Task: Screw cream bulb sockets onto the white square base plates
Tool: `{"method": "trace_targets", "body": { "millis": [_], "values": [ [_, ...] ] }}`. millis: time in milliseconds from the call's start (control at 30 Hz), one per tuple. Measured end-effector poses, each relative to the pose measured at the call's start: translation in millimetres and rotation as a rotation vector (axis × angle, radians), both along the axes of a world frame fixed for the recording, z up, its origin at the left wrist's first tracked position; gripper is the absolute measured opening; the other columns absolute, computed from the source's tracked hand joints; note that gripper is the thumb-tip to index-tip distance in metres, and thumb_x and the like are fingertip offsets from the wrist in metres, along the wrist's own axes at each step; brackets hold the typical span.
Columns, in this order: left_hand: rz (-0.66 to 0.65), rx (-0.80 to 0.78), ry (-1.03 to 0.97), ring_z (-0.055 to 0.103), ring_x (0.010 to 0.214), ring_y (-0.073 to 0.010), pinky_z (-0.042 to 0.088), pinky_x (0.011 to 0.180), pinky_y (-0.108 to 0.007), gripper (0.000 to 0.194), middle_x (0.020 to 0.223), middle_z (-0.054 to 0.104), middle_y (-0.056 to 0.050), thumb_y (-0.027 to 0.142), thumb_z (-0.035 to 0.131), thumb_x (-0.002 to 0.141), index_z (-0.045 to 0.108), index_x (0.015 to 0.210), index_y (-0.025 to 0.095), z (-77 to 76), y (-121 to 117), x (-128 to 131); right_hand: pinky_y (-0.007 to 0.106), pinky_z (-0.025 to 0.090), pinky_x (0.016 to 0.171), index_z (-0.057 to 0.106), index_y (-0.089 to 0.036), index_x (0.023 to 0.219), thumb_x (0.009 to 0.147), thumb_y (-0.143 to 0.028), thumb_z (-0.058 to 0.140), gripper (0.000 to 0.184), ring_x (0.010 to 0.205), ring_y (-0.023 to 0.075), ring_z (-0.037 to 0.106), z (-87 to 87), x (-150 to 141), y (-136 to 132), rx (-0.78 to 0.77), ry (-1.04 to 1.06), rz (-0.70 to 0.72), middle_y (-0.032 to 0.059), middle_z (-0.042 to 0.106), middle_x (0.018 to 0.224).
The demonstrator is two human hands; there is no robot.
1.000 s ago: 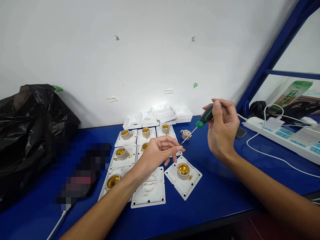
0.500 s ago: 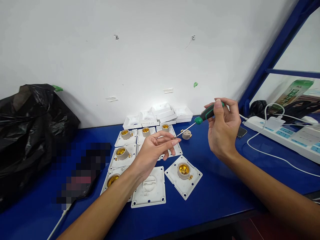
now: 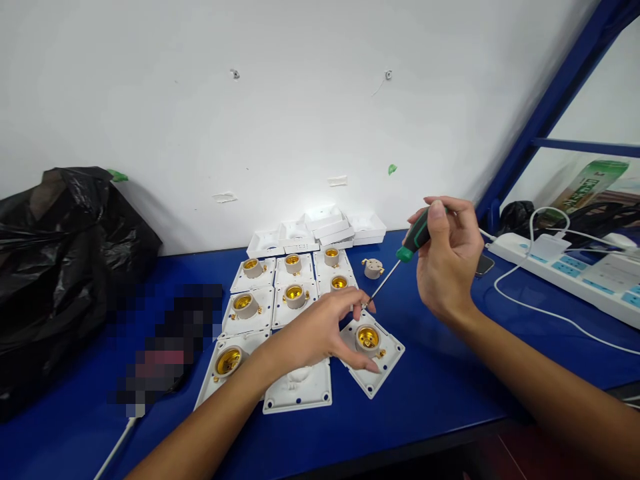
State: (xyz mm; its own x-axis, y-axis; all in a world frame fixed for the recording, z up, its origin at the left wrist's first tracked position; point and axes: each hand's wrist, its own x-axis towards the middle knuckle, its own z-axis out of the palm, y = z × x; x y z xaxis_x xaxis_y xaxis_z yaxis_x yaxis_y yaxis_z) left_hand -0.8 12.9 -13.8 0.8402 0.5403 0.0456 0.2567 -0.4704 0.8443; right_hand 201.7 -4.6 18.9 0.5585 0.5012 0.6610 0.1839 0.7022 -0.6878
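Note:
My right hand (image 3: pixel 449 257) is closed round the green and black handle of a screwdriver (image 3: pixel 416 237), its shaft slanting down to the left. My left hand (image 3: pixel 325 327) reaches over a white square plate (image 3: pixel 390 363) turned cornerwise, thumb and fingers spread at the lamp socket (image 3: pixel 369 340) on it. The screwdriver's tip meets the left fingertips, by a small metal piece, perhaps a screw. Under my left wrist lies another white plate (image 3: pixel 299 398) with no socket visible on it. A loose beige socket (image 3: pixel 373 268) with brass tabs rests behind the tip.
Several white plates with brass-lined sockets (image 3: pixel 295 293) lie in rows at the left. White box-like covers (image 3: pixel 333 227) are piled against the wall. A black bag (image 3: pixel 70 267) and a blurred dark object (image 3: pixel 165 353) stand left; a power strip (image 3: pixel 570 270) with cables and a phone (image 3: pixel 484 265) are right.
My left hand has moved down and right to the cornerwise plate, its thumb parting from the fingers. The screwdriver has tipped more steeply, its tip moving down and slightly right.

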Motion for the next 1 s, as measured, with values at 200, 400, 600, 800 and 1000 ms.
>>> {"method": "trace_targets", "body": {
  "millis": [200, 400, 600, 800, 1000],
  "values": [
    [-0.095, 0.149, 0.058, 0.045, 0.078, -0.0145, 0.034, 0.069, -0.026, 0.044, 0.087, 0.048, 0.003, 0.049, 0.086, 0.075, 0.053, 0.081, 0.02, -2.1, 1, 1, 0.028, 0.051, 0.058, 0.064, -0.024, 0.102, 0.095, -0.04, 0.065, 0.017, 0.073, 0.0141, 0.063, -4.4, -11, -8, -0.023, -0.099, 0.035, 0.0015, 0.062, 0.083],
    [-0.079, 0.216, 0.096, 0.042, 0.073, -0.0135, 0.031, 0.064, -0.027, 0.05, 0.083, 0.048, 0.004, 0.056, 0.078, 0.082, 0.042, 0.077, 0.021, -1.8, -4, 2, 0.025, 0.046, 0.051, 0.066, -0.022, 0.102, 0.095, -0.032, 0.065, 0.012, 0.064, 0.0109, 0.057, -9.5, -18, -15, -0.007, -0.215, 0.068, 0.0002, 0.061, 0.081],
    [-0.084, 0.259, 0.093, 0.041, 0.071, -0.0132, 0.029, 0.063, -0.027, 0.051, 0.079, 0.048, 0.005, 0.058, 0.077, 0.082, 0.042, 0.076, 0.021, -6.2, -4, 3, 0.025, 0.047, 0.053, 0.067, -0.023, 0.105, 0.096, -0.029, 0.065, 0.01, 0.069, 0.0116, 0.059, -13.1, -19, -17, 0.04, -0.31, 0.091, 0.0004, 0.063, 0.084],
    [-0.072, 0.25, 0.094, 0.039, 0.068, -0.0125, 0.028, 0.062, -0.027, 0.05, 0.076, 0.046, 0.006, 0.055, 0.078, 0.081, 0.042, 0.075, 0.021, -6.2, -4, 3, 0.025, 0.053, 0.058, 0.067, -0.025, 0.107, 0.096, -0.026, 0.065, 0.011, 0.072, 0.0114, 0.061, -16.0, -20, -19, 0.039, -0.359, 0.137, -0.0004, 0.063, 0.086],
    [-0.056, 0.238, 0.117, 0.038, 0.066, -0.0123, 0.027, 0.06, -0.027, 0.051, 0.073, 0.046, 0.006, 0.053, 0.08, 0.08, 0.041, 0.074, 0.021, -4.3, -4, 3, 0.024, 0.055, 0.061, 0.068, -0.027, 0.111, 0.095, -0.02, 0.066, 0.017, 0.074, 0.0105, 0.061, -21.8, -21, -19, 0.042, -0.405, 0.2, -0.0015, 0.064, 0.088]
  ]
}}
